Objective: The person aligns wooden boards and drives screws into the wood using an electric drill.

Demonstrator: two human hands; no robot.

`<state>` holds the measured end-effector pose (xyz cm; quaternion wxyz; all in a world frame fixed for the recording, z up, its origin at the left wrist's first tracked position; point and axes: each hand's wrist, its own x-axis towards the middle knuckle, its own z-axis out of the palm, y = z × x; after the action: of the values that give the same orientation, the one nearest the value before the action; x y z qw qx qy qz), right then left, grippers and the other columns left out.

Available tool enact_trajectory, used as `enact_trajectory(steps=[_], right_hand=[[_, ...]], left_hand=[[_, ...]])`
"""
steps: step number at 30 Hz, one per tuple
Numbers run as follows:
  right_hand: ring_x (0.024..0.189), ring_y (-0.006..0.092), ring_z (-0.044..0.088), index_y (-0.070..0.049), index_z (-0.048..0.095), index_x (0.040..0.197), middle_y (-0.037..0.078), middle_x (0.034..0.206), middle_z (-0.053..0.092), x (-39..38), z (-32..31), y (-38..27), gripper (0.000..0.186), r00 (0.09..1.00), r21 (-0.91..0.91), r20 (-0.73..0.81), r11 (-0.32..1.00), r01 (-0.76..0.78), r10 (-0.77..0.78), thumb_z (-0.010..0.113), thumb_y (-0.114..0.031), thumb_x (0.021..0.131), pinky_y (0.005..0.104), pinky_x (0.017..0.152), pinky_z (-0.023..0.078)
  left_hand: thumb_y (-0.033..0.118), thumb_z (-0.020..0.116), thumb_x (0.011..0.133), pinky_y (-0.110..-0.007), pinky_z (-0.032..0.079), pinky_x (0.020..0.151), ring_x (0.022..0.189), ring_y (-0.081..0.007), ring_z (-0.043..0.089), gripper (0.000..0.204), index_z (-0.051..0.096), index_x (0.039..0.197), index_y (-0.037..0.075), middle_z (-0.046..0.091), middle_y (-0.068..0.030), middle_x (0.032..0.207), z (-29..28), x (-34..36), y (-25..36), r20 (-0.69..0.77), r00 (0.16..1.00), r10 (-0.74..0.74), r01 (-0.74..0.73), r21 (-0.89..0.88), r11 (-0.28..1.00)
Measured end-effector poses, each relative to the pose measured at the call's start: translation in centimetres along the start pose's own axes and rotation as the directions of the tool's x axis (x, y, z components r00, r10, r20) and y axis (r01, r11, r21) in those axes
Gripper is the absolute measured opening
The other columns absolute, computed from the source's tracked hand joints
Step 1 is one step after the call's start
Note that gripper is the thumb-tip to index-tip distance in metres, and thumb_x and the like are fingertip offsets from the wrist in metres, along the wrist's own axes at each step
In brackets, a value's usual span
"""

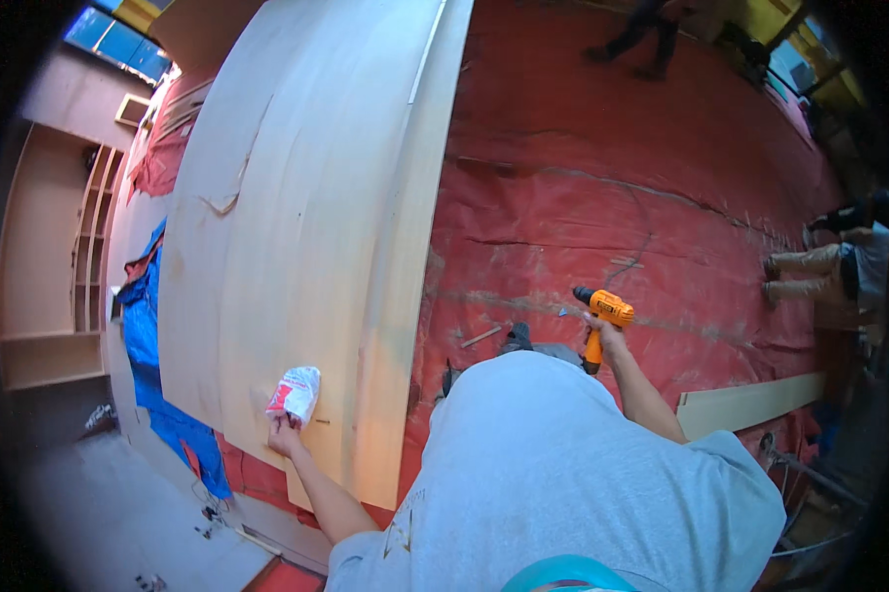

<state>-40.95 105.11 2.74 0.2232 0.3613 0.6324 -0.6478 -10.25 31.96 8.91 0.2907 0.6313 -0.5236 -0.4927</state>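
My left hand [287, 434] grips the bottom end of a small white plastic bag with red print [296, 390], held over the lower part of a stack of large pale wooden panels [257, 217]. My right hand [605, 333] is closed on the grip of an orange and black cordless drill [610, 308], out to the right of the panels above red floor sheeting. The drill's nose points to the left.
Red sheeting [553, 217] covers the floor, with a pale board [750, 403] lying right. Blue tarp [144, 345] runs along the panels' left side, beyond which stands a wooden shelving unit [50, 247]. People's legs show at the top [642, 39] and right [800, 276].
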Motion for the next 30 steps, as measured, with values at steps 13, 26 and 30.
enact_trajectory(steps=[13,26,30], right_hand=[[0.062,0.0138,0.057,-0.015,0.06,0.097,-0.001,0.075,0.057,4.2,0.3,1.2,0.021,0.985,0.182,0.174,0.982,-0.045,0.013,0.079,-0.019,0.092,0.0319,0.058,0.05],[0.064,0.0154,0.061,-0.014,0.06,0.104,-0.001,0.075,0.06,10.0,2.2,6.0,0.024,0.945,0.17,0.323,0.979,-0.11,0.05,0.079,-0.019,0.091,0.0332,0.061,0.052],[0.065,0.0158,0.061,-0.013,0.06,0.106,0.0,0.077,0.061,8.4,5.0,1.2,0.027,0.96,0.142,0.277,0.987,-0.079,0.037,0.08,-0.02,0.09,0.035,0.061,0.054]], left_hand=[[0.014,0.056,0.108,-0.029,0.058,0.089,0.105,-0.0188,0.065,0.023,0.067,0.124,0.002,0.07,-0.0103,0.116,-6.2,4.9,-9.7,0.079,0.995,-0.06,0.099,-0.773,0.627],[0.0,0.062,0.102,-0.025,0.064,0.074,0.087,-0.0201,0.069,0.017,0.069,0.116,-0.006,0.072,-0.0143,0.106,6.3,-0.4,-4.0,0.298,0.952,0.068,0.279,-0.939,0.201],[0.002,0.065,0.1,-0.025,0.064,0.074,0.087,-0.0185,0.071,0.017,0.07,0.116,-0.001,0.074,-0.0117,0.106,15.0,-1.3,-3.0,0.453,0.878,0.154,0.4,-0.872,0.283]])
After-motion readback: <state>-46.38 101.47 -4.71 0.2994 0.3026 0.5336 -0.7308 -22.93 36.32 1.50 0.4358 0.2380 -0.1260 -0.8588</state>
